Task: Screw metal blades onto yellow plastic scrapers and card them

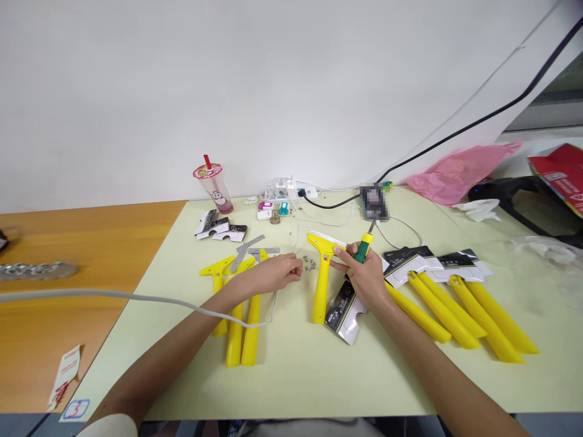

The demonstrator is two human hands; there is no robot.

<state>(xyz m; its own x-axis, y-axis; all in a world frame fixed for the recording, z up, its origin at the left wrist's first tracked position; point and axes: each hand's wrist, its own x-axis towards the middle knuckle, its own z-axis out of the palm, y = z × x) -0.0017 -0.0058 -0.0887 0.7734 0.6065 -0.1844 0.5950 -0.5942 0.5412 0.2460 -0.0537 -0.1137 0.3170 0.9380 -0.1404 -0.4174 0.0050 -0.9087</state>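
My left hand point(288, 269) is closed, fingertips pinched together just left of a small pile of screws point(310, 263); whatever is between them is too small to see. In my right hand point(367, 276) is a screwdriver point(363, 249) with a green and yellow handle, its shaft pointing away from me. The same hand's thumb and fingers grip the right end of the head of a yellow scraper point(322, 282), whose handle points toward me. Under my left forearm lie several yellow scraper parts point(234, 340) and loose metal blades point(265, 250). A black and white package card point(346, 312) touches the scraper's right side.
Several covered yellow scrapers point(455, 315) lie at the right. Package cards point(221, 227) and a drink cup point(217, 191) stand back left. A power strip point(282, 191) runs along the wall. A grey cable point(182, 301) hangs across my left arm. A pink bag point(455, 173) sits back right.
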